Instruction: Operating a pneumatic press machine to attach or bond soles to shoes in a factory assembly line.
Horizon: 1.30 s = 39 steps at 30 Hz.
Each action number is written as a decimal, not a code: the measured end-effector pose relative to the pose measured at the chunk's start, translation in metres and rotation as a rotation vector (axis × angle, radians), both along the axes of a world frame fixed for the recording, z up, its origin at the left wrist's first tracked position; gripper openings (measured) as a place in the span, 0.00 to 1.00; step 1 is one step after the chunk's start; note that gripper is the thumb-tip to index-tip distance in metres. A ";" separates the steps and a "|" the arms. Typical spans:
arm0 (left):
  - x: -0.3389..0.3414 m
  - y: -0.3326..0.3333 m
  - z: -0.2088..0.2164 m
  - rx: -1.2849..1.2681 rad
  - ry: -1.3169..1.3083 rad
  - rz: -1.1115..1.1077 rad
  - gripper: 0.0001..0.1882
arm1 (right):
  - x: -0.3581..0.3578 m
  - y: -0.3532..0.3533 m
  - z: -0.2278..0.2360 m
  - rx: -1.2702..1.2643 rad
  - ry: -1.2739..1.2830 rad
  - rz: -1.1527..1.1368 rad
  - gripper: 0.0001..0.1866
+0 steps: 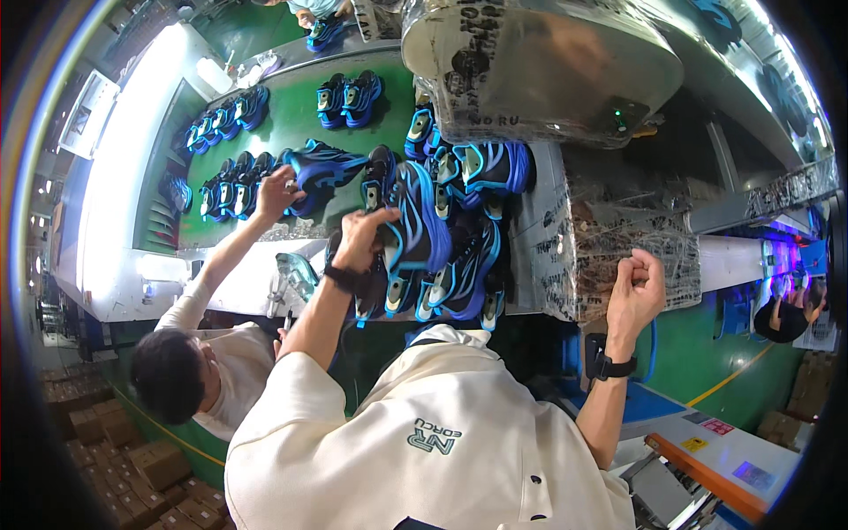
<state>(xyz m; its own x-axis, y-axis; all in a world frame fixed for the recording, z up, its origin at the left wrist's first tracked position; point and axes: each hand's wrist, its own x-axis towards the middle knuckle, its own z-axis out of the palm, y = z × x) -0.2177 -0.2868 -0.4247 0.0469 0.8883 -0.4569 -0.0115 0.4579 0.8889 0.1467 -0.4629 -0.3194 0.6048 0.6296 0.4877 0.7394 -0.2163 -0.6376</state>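
My left hand (358, 240), with a dark band at its wrist, is closed on a black and blue sports shoe (417, 221), tilted over a heap of like shoes. Several more of these shoes (473, 265) crowd together just right of it, at the near edge of the bench. My right hand (638, 287) is raised off to the right, its fingers curled in and nothing visible in them. It is in front of a film-wrapped machine part (601, 238). A watch-like device (605, 362) is strapped on that wrist.
At my left a co-worker's hand (279, 194) touches another blue shoe (322, 172) on the green belt (291, 106). Shoes (231, 181) stand in rows there. A large film-wrapped machine housing (539, 66) overhangs the bench ahead. Cartons (159, 464) are stacked behind at left.
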 end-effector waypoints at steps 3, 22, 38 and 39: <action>0.000 0.067 -0.019 -0.032 0.101 0.061 0.14 | 0.000 0.001 0.001 -0.003 0.000 -0.028 0.08; 0.030 0.114 -0.116 0.289 0.807 -0.031 0.28 | -0.006 0.007 0.000 -0.135 -0.125 -0.066 0.07; -0.012 0.148 -0.159 0.403 0.933 -0.230 0.19 | 0.015 0.026 0.116 0.074 0.278 0.001 0.09; -0.010 0.147 -0.161 0.443 0.992 -0.267 0.21 | 0.022 0.040 0.144 0.121 0.218 0.051 0.09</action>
